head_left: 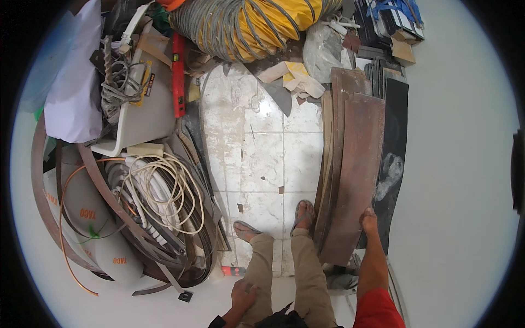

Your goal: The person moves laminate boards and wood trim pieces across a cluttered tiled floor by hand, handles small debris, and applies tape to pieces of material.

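My right hand [368, 219] grips the edge of a long reddish-brown sheet panel [358, 164], the thumb lying over its face. This panel leans against the right wall in a stack with other brown sheets [326, 153]. Behind it a dark sheet [395, 126] with a whitish smear rests against the wall. Down by my left thigh, my left hand [243, 296] is closed, fingers curled, and no object shows in it. It is apart from the panels.
A tiled floor [262, 164] with scraps lies between piles. On the left are coiled cable [164, 188], bent strips [98, 180], a pale plastic bin [156, 109] and a red spirit level [178, 76]. Yellow flexible ducting [257, 27] and a crumpled carton [292, 78] lie ahead.
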{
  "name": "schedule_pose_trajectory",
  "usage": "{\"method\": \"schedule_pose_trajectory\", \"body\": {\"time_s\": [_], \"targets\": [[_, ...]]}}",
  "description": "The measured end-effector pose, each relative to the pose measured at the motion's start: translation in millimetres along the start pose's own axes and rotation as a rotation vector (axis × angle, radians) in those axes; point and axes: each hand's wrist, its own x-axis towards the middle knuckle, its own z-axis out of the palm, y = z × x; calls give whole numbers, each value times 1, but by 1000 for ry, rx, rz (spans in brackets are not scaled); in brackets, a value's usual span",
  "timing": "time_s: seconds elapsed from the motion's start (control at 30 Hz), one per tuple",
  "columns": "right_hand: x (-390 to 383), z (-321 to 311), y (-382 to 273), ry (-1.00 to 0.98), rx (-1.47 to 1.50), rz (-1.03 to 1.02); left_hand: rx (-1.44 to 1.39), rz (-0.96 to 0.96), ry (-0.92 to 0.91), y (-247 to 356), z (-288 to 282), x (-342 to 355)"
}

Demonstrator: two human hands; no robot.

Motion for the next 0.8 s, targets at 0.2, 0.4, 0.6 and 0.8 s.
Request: {"method": "schedule_pose_trajectory", "body": {"time_s": [0.2,0.4,0.6,0.8], "targets": [[-64,54,-34,265,-741,125,60,-6,21,-5,-23,-10],[-140,63,-75,162,-602,146,-32,103,121,-13,-69,-1],[-170,54,-128,75,-590,7,-33,118,209,-20,-119,13],[-54,156,-253,64,-547,-320,-100,-58,308,-24,-158,22]]}}
